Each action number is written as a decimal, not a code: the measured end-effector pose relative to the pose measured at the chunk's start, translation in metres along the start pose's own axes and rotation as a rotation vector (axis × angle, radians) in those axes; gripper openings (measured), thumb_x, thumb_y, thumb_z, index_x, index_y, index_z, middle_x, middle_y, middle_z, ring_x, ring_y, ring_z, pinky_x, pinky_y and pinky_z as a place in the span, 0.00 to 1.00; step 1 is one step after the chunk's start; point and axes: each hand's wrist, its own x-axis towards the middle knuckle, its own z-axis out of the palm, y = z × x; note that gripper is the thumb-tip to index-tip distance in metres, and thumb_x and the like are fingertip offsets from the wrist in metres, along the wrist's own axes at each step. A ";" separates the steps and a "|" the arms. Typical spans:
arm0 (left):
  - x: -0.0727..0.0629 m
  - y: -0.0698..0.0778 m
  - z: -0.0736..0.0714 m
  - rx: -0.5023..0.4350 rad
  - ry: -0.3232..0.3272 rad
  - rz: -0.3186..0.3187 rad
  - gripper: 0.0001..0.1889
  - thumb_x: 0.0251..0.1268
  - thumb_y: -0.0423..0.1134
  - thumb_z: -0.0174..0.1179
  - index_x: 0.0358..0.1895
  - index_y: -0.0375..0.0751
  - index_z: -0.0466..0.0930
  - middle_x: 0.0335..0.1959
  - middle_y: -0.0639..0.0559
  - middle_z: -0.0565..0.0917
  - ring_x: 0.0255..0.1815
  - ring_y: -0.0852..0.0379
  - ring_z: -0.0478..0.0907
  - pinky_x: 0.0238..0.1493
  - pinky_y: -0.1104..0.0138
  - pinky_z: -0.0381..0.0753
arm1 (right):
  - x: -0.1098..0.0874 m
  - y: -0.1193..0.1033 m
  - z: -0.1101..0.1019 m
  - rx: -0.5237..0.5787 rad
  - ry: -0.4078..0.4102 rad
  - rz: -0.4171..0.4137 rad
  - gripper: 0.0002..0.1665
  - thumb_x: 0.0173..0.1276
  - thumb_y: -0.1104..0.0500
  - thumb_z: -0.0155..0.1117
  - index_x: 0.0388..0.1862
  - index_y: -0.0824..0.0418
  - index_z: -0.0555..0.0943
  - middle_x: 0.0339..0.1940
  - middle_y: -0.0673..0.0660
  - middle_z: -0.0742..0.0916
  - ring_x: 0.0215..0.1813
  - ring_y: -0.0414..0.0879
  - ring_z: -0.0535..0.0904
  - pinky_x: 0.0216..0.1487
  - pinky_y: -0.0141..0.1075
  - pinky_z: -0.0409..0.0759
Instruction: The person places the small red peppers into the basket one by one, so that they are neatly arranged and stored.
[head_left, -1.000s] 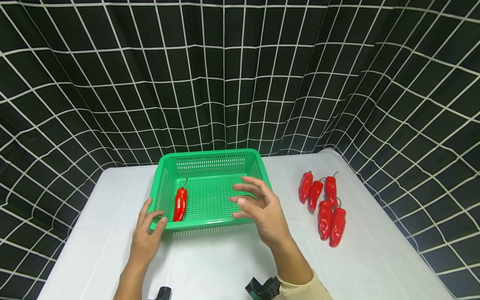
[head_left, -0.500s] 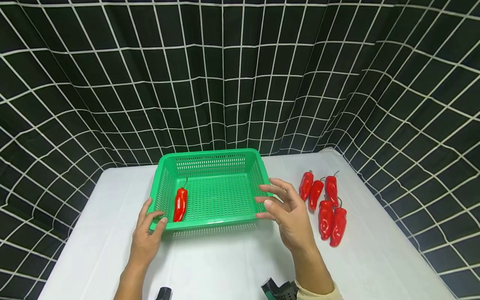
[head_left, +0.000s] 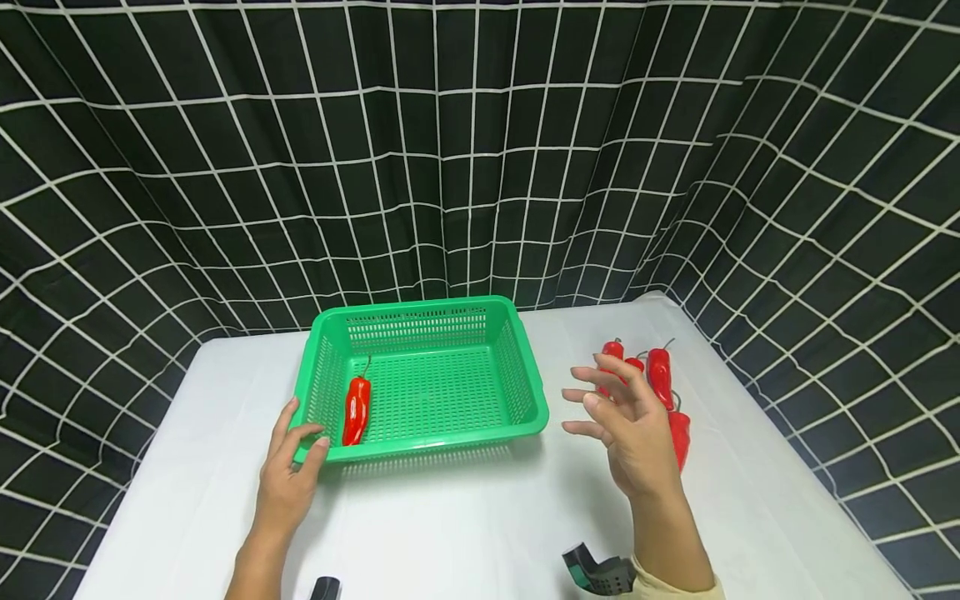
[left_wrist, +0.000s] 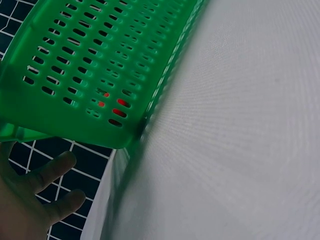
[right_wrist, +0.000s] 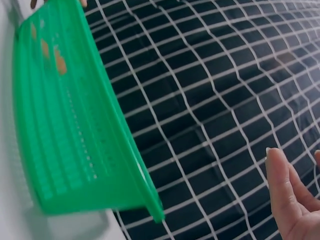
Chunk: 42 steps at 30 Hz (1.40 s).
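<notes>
Fingers of the right hand curve loosely apart, gripping nothing, at four o'clock from the green basket; those of the left hand rest relaxed on its rim at eight. Inside, toward eight, lies one glossy red pepper with a thin stem. Loose peppers at three are partly hidden behind the right hand. White table stretches toward six; gridded cloth rises at twelve.

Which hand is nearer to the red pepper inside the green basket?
Left. The left hand is at the near left corner of the basket, just left of the pepper; the right hand is out beyond the basket's right side.
</notes>
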 end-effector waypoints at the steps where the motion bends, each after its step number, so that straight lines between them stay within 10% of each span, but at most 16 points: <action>1: 0.000 0.000 0.000 0.000 0.000 -0.002 0.10 0.70 0.39 0.55 0.49 0.38 0.78 0.76 0.57 0.54 0.74 0.46 0.49 0.63 0.38 0.56 | 0.000 -0.001 -0.003 -0.001 0.009 0.002 0.25 0.69 0.71 0.57 0.64 0.65 0.69 0.55 0.72 0.76 0.48 0.62 0.81 0.35 0.53 0.82; 42: 0.000 -0.003 0.002 -0.010 0.014 0.003 0.11 0.70 0.39 0.56 0.48 0.37 0.78 0.75 0.56 0.54 0.74 0.46 0.49 0.64 0.40 0.55 | -0.006 0.013 -0.141 -0.352 0.542 0.392 0.42 0.58 0.49 0.74 0.70 0.47 0.67 0.56 0.55 0.75 0.41 0.37 0.82 0.31 0.37 0.83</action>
